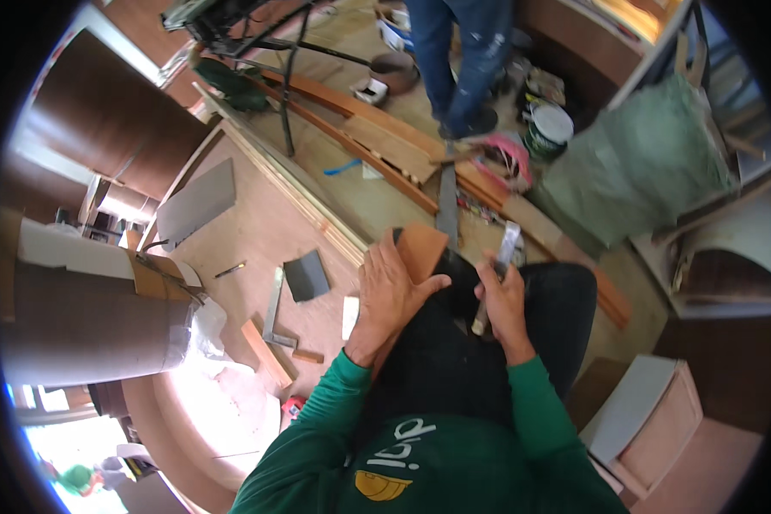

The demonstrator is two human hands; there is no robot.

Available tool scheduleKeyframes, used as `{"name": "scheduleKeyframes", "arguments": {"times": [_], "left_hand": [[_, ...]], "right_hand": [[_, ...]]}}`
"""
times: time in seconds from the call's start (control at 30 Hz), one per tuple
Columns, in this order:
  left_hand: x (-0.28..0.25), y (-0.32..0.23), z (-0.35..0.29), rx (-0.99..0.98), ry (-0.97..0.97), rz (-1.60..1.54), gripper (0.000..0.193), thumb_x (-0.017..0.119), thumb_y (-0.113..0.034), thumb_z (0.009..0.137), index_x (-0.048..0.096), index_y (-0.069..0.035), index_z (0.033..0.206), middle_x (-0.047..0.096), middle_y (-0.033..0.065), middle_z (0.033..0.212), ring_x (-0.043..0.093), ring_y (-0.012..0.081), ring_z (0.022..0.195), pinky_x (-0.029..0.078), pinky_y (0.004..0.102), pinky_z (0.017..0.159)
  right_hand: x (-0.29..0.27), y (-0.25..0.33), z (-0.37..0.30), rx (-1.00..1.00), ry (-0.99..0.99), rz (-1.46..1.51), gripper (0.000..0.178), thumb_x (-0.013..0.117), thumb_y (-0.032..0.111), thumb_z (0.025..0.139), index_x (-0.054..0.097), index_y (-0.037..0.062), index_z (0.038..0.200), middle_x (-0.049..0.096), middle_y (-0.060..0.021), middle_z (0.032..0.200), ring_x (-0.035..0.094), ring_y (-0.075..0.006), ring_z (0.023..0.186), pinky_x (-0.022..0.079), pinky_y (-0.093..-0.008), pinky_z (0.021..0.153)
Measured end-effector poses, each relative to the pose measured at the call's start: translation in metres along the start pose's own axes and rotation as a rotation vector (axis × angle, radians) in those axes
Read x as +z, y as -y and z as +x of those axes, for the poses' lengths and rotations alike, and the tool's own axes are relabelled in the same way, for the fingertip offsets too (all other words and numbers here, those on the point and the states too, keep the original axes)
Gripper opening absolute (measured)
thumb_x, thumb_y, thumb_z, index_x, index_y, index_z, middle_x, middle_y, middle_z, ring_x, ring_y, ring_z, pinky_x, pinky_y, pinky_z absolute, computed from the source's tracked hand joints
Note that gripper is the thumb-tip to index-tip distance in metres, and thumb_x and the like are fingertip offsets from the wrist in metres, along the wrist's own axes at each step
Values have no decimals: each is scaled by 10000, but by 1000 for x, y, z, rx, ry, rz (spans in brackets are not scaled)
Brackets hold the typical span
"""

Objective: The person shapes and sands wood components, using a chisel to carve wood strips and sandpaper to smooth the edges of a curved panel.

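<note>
My left hand (387,287) presses on a reddish-brown wooden board (423,249) that leans over my lap, its fingers over the near side and the thumb stretched across the face. My right hand (502,301) is closed around what looks like a chisel (510,242). Its flat, shiny blade points away from me, and a tan handle end sticks out below the fist. The tool is apart from the board. Just beyond the board lies a long grey metal strip (447,197), perhaps a saw blade; its near end is hidden.
On the curved wooden worktop at left lie a try square (272,310), a dark grey sheet (307,277), a wood strip (267,353), a pencil (230,270) and a red tape measure (293,407). Planks (351,146) cross the floor ahead. A person (463,60) stands beyond, near a green sack (638,158).
</note>
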State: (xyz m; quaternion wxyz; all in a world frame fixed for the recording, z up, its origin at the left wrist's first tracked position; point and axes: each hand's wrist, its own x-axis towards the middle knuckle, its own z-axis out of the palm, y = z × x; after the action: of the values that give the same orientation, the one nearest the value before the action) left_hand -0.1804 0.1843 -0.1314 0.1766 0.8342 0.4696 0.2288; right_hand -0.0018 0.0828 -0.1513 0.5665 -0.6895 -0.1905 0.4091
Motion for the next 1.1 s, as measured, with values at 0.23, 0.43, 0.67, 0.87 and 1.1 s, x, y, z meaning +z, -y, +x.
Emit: {"name": "scheduleKeyframes", "arguments": {"times": [0.23,0.43,0.67,0.87,1.1], "left_hand": [[-3,4,-9,-37,92,-53,903,851,-396,832,421,61,1482,530,272,1342,509,443,1237,414,506,1084],[-34,21,14,-131,410,-322,919,815,-416,883,392,96,1518,559,262,1383,537,366,1308,442,439,1092],[-66,57,30,-268,655,-609,687,631,-412,1038,440,22,1535,597,125,1361,563,207,1232,417,355,1100],[-58,70,32,-154,424,-498,503,474,-389,1115,546,10,1411,631,96,1245,563,196,1174,429,334,1051],[-45,80,40,-420,461,-817,366,502,-334,1111,644,-8,1198,659,13,1080,566,88,978,464,270,869]], "right_hand": [[-11,-15,7,67,47,40,511,624,329,1030,574,4,1421,623,-47,910,588,-108,798,481,-269,654],[-20,-13,9,124,81,127,458,604,299,1053,592,-20,1381,575,13,905,576,-79,801,503,-254,682],[-23,-1,7,175,129,268,484,594,283,1059,552,-45,1413,571,-8,891,585,-80,738,547,-255,623],[-25,2,7,144,158,233,485,572,276,1069,536,-51,1427,560,-19,913,587,-84,740,545,-258,622],[-27,-1,4,-54,186,78,424,482,260,1099,579,-18,1403,593,-16,815,605,-95,760,527,-263,644]]}}
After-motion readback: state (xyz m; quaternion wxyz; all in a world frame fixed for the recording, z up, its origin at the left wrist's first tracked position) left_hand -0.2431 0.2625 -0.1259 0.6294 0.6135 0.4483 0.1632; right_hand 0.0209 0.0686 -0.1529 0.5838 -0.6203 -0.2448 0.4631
